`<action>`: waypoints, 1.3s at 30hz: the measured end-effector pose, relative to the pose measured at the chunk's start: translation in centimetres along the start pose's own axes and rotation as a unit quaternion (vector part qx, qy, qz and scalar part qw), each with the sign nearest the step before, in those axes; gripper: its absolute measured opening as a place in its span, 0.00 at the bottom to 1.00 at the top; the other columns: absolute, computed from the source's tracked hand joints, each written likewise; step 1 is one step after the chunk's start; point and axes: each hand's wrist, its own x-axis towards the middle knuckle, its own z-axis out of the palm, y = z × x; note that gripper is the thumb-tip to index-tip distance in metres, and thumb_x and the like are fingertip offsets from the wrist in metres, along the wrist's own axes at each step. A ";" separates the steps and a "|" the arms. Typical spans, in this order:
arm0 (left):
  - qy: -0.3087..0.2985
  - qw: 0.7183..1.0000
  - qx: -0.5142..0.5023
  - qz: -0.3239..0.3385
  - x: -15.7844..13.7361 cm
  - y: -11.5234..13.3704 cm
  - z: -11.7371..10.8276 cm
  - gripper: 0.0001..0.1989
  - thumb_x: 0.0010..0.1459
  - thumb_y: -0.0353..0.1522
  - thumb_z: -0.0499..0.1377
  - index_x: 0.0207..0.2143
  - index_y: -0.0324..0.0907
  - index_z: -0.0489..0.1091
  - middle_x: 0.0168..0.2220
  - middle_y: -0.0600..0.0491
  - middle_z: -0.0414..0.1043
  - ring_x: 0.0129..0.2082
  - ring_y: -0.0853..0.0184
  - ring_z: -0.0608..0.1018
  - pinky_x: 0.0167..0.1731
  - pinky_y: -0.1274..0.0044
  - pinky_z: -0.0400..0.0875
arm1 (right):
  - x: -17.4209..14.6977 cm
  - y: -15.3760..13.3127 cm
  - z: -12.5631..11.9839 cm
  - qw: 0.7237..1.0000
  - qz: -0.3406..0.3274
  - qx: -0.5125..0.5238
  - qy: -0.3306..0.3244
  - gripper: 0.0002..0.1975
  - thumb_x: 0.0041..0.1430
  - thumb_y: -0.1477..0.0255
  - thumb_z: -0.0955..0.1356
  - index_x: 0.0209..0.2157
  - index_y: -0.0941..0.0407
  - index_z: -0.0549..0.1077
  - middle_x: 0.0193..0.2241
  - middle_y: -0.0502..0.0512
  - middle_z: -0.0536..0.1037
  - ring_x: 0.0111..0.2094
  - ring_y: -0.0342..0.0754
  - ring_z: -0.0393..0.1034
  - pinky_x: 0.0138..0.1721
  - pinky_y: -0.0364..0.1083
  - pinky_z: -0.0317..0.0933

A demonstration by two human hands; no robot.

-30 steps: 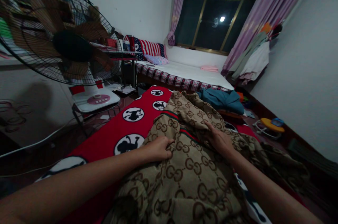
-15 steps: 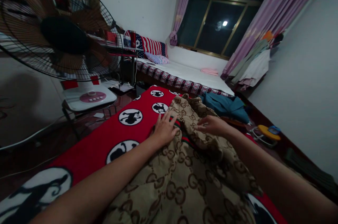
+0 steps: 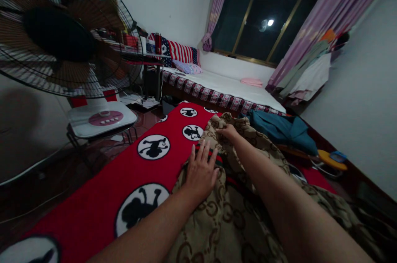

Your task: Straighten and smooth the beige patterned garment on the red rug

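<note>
A tan garment (image 3: 214, 221) with a brown ring-and-letter pattern and a green and red stripe lies spread and wrinkled on a red blanket (image 3: 108, 184) with white circles. My left hand (image 3: 201, 172) rests flat on it beside the stripe, fingers spread. Farther forward, my right hand (image 3: 228, 131) has its fingers closed on the garment's far part, pinching the cloth. My right forearm crosses over the garment and hides some of it.
A large fan (image 3: 58, 33) stands close on the left. Teal folded cloth (image 3: 282, 128) lies beyond the garment at right, near a yellow-topped stool (image 3: 331, 159). A bed with a white surface (image 3: 226, 83) is under the window.
My right hand has moved forward and left to the garment's far part and closed on it. My left hand stays near the stripe, now lying flatter.
</note>
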 end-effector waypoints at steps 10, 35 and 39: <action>-0.044 0.999 0.005 -0.019 0.3 0.2 0.1 0.32 0.61 0.45 0.53 0.63 0.39 0.57 0.67 0.41 0.45 0.68 0.52 0.46 0.63 0.52 0.40 | 0.7 1.4 2.8 0.981 -0.057 -0.174 0.059 0.23 0.50 0.72 0.69 0.50 0.58 0.71 0.45 0.60 0.75 0.45 0.55 0.71 0.45 0.48 0.64; -0.114 0.993 0.010 0.022 -0.1 -0.7 1.4 0.28 0.65 0.41 0.43 0.64 0.39 0.56 0.66 0.49 0.52 0.66 0.56 0.51 0.64 0.60 0.40 | -11.5 5.5 -1.5 0.940 -0.147 -0.257 -0.169 0.26 0.66 0.67 0.56 0.64 0.55 0.56 0.66 0.60 0.53 0.67 0.57 0.41 0.63 0.61 0.43; -0.123 0.992 0.016 0.023 0.0 -0.7 1.1 0.28 0.66 0.41 0.42 0.64 0.37 0.55 0.66 0.47 0.51 0.66 0.56 0.51 0.64 0.61 0.39 | -19.1 4.1 -3.8 0.946 -0.264 -0.148 -0.120 0.30 0.58 0.73 0.64 0.62 0.58 0.58 0.63 0.64 0.58 0.64 0.56 0.49 0.62 0.60 0.45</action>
